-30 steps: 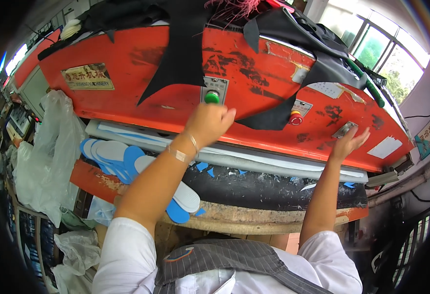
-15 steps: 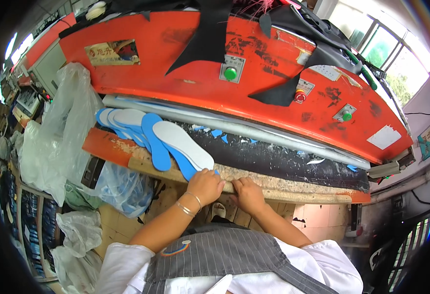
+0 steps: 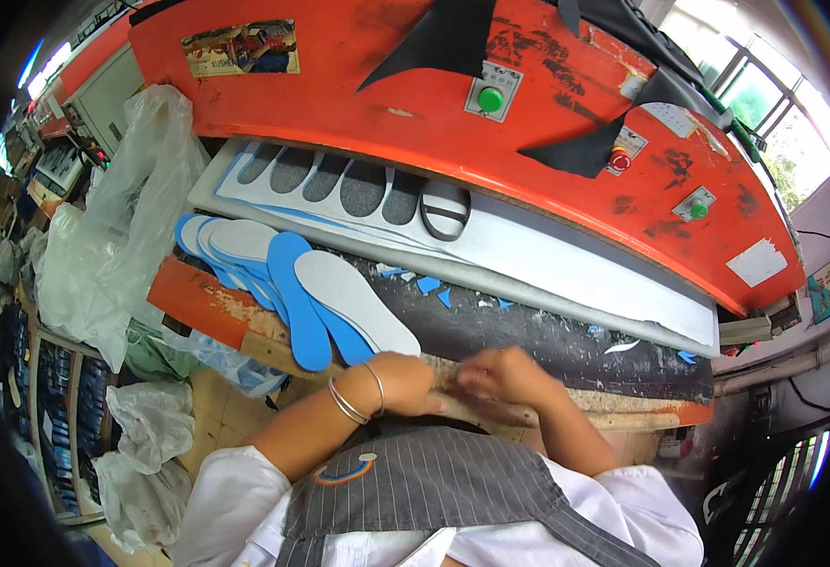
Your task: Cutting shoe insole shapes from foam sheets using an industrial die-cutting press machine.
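My left hand [image 3: 403, 383] is at the worn wooden front edge [image 3: 566, 404] of the press bed, its fingers curled over it. My right hand [image 3: 507, 376], smeared by motion, hovers by the same edge with bent fingers; whether it grips anything does not show. Just beyond my left hand lies a fanned pile of shoe insoles, a white insole [image 3: 356, 295] on top and a blue insole [image 3: 297, 298] beside it. Behind them, under the red press beam, a white sheet [image 3: 566, 269] has several insole-shaped cutouts. A dark metal cutting die [image 3: 445, 210] rests on it.
Blue and white scraps [image 3: 427, 283] litter the black bed strip. The red press beam [image 3: 339, 94] carries green buttons [image 3: 490, 99] and a red knob [image 3: 619, 161]; black material drapes over it. Clear plastic bags [image 3: 122, 236] hang at the left, beside a shelf rack [image 3: 56, 416].
My view has shifted, bringing the white sheet with cutouts and the die into sight. My right hand has moved right and lifted somewhat; my left stays near the edge by the insoles.
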The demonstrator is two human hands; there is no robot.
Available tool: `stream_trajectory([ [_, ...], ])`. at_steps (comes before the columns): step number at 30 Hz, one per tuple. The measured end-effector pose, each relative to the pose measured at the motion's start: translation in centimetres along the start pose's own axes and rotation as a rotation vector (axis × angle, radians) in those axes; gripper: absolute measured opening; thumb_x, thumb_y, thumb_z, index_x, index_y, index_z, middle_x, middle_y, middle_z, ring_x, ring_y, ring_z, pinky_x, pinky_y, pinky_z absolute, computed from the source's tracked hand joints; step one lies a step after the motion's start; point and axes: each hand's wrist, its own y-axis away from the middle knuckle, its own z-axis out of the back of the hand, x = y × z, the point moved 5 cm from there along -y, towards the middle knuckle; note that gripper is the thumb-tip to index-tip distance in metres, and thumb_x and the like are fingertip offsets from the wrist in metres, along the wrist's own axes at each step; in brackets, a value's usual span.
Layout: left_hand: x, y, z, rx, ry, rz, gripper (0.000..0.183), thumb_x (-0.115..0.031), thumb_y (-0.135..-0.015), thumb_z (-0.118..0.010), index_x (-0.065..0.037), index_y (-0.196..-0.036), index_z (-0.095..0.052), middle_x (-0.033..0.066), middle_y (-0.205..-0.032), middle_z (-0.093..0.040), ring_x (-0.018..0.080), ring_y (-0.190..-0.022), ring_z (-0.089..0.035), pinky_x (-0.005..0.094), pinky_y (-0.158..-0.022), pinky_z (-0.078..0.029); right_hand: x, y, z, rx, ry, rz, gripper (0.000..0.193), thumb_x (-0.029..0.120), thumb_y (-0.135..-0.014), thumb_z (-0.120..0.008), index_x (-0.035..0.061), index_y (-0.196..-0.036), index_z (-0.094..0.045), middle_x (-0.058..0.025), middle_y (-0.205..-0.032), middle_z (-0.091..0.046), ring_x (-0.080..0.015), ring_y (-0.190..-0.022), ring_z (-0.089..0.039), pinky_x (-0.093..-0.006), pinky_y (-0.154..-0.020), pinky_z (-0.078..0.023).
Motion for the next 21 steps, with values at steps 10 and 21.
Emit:
stream_trajectory([
  [10,9.3,-4.6,0.2,-0.66,-0.272,0.162,0.077,-0.041,-0.084,-0.063,-0.001,-0.143,-0.033,0.0187,-0.151,-0.027,0.0318,-0.141,-0.024,0.0469,-0.113,-0.022,-4.6,-12.8,0.1,-0.576,0.538,0.271,0.017,0.011,-0.076,-0.069,0.0034,-0.091,-0.066,-0.0113,-0.083,-0.059,-0.0298,-0.087,-0.056,-0.0387,-0.075,-0.049],
  [21,12.3,-4.3,-0.9,-0.816,-0.24,0.073,0.082,-0.038,-0.078,-0.069,0.0,-0.142,-0.034,0.0181,-0.148,-0.033,0.0335,-0.138,-0.03,0.0454,-0.11,-0.03,1.3,-13.8,8.9,-0.782,0.206,0.186,0.009,0.008,-0.082,-0.066,0.0008,-0.084,-0.063,-0.0119,-0.079,-0.059,-0.0271,-0.074,-0.058,-0.0333,-0.067,-0.046],
])
